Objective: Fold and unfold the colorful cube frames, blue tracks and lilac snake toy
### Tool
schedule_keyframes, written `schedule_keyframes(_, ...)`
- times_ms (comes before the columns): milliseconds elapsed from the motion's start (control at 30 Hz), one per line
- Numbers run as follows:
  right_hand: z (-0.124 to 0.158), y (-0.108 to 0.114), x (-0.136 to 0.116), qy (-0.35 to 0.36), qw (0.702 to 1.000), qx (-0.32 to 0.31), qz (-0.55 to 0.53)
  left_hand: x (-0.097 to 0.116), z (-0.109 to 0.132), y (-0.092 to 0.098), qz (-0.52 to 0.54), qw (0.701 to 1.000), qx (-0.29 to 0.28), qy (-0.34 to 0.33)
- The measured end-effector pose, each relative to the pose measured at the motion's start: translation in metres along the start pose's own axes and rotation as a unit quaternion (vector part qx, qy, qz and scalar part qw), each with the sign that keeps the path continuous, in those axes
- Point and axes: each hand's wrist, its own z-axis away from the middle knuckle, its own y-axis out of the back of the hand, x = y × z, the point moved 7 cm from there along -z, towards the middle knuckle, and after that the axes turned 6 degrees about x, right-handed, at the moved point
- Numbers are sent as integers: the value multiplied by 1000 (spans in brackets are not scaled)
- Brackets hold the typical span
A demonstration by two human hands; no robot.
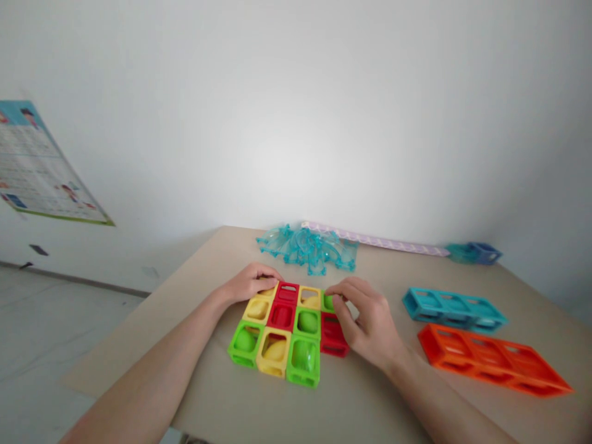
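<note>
— Where is the block grid?
— Flat on the table, well in from the far edge and nearer the left edge than the right. Its right-hand column is the short one: a green block at the back, a red block in front.

— And the hands?
— The left hand has bent fingers on the yellow block at the grid's far left corner; I can't tell if it grips or just steadies. The right hand curls thumb and fingers against the green block, and whether that is a pinch or only a touch, I can't tell either.

— How would you work that corner well?
— Let the left side act as the brace, so a sideways push on the right doesn't slide everything. I'd push the green block level, its walls flush with its neighbours. Lifting or twisting it could pop a joint, I think.

— Anything to mind nearby?
— The teal strip and orange strip lie towards the right edge, so a low elbow might nudge the orange one.
</note>
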Motion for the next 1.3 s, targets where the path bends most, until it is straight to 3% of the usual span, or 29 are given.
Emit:
schedule_keyframes(733,0,2,15,-64,998,17,8,-1,-1,-1,1,1000,-9,-7)
schedule_keyframes(933,2,0,36,-158,985,-55,47,-2,-1,4,-9,1000,0,-12)
schedule_keyframes(1100,8,-10,47,-220,963,-131,81,-9,-1,18,-34,998,48,7)
schedule_keyframes(1300,21,-35,44,-294,929,-226,9,-8,0,19,-40,998,47,18)
